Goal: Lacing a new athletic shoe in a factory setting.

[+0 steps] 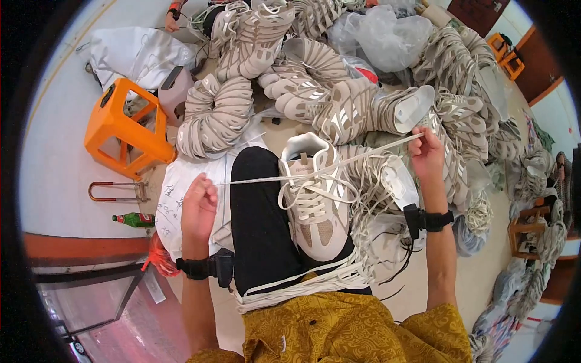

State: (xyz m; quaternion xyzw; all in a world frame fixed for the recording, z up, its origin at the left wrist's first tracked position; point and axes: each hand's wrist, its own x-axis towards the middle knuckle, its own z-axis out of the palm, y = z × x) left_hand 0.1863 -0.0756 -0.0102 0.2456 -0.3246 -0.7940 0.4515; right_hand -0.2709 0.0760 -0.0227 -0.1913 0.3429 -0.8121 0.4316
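A beige and white sneaker (318, 224) rests on my lap, toe toward me. Its crisscross laces are threaded, with loose loops hanging at both sides. A pale shoelace (257, 180) is stretched taut across and above its tongue. My left hand (200, 206) pinches one end of that lace, left of my black-clad knee. Higher up on the right, my right hand (427, 154) pinches the other end between thumb and fingers. A bundle of loose cream laces (302, 289) lies across my lap below the shoe.
Long nested stacks of similar shoes (218, 118) cover the floor ahead and to the right. An orange stool (124, 130) stands at left, near a green bottle (134, 219) and a U-shaped lock (118, 191). Another person's hand (172, 23) shows at the top.
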